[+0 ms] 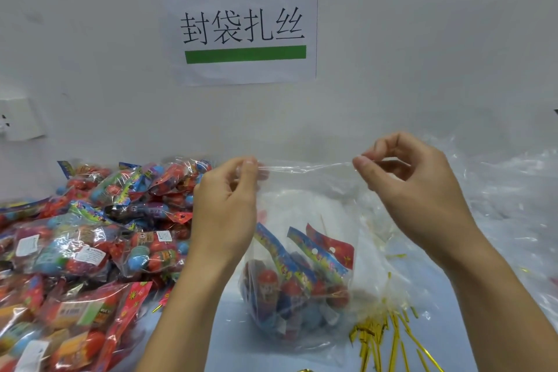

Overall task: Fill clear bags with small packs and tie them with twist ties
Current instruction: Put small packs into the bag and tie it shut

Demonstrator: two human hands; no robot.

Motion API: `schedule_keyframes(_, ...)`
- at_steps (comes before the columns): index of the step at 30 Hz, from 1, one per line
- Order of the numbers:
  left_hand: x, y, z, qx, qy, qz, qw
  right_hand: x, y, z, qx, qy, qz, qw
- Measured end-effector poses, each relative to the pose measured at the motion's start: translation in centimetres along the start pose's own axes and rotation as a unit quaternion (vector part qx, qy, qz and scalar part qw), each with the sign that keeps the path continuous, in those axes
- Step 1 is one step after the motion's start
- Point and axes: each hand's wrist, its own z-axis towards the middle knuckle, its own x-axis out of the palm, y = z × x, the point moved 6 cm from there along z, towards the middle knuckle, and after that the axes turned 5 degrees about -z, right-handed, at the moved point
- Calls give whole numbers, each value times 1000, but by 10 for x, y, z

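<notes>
2 hands, left (225, 205) and right (413, 187), pinch 1 clear bag's (305, 190) rim; several packs (297, 278) inside.

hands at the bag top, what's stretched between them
In the head view, only the clear bag's open rim spans from left hand to right hand.

Worktop (225, 305): pale blue, running up to the wall.
Left side: packs (81, 239) heaped high.
Middle: clear bag (302, 296) standing, packs inside.
Near edge, right: gold twist ties (389, 338) scattered.
Far right: empty bags (507, 190) piled.
</notes>
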Motion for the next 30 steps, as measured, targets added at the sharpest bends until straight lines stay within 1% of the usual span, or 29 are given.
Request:
schedule_keyframes(2,-1,-3,0,5,-4,-18,1000,-4,-3,0,6,4,20,1000)
schedule_keyframes(3,-1,-4,0,6,-3,-28,1000,-5,-6,-1,11,30,20,999)
schedule_keyframes(5,0,-7,-2,5,11,-42,999,0,-10,-4,22,114,-5,993)
schedule_keyframes(7,1,-10,-3,7,27,-49,998,10,-12,-10,23,202,-60,977)
schedule_keyframes(8,1,-11,-3,9,31,-53,998,14,-13,-12,21,220,-87,971)
schedule_keyframes(9,1,-12,-3,11,32,-58,998,16,-13,-11,17,210,-106,972)
schedule_keyframes(11,-2,-14,-2,15,24,-68,997,12,-10,-7,3,145,-118,982)
schedule_keyframes(13,-5,-16,-1,21,6,-78,997,7,-2,-4,-16,85,-106,991)
schedule_keyframes(14,-7,-17,-1,24,-4,-83,996,6,3,-3,-25,71,-97,992)
schedule_keyframes(17,-10,-15,2,31,-24,-102,994,8,6,-4,-36,76,-61,995)
schedule_keyframes(20,-9,-11,3,27,-13,-115,993,8,4,-4,-22,76,-11,997)
schedule_keyframes(22,-9,-6,6,13,19,-138,990,7,1,-3,-12,74,11,997)
schedule_keyframes(25,-20,6,11,-23,94,-182,979,2,-7,-3,16,80,52,995)
schedule_keyframes(26,-25,11,12,-34,124,-168,977,-1,-11,-3,28,88,64,994)
schedule_keyframes(28,-31,23,7,-59,215,-84,971,-8,-26,-4,60,110,67,990)
schedule_keyframes(29,-30,30,0,-82,271,-35,958,-11,-35,-5,80,128,55,987)
schedule_keyframes(30,-26,36,-8,-110,327,6,939,-13,-44,-7,101,152,39,982)
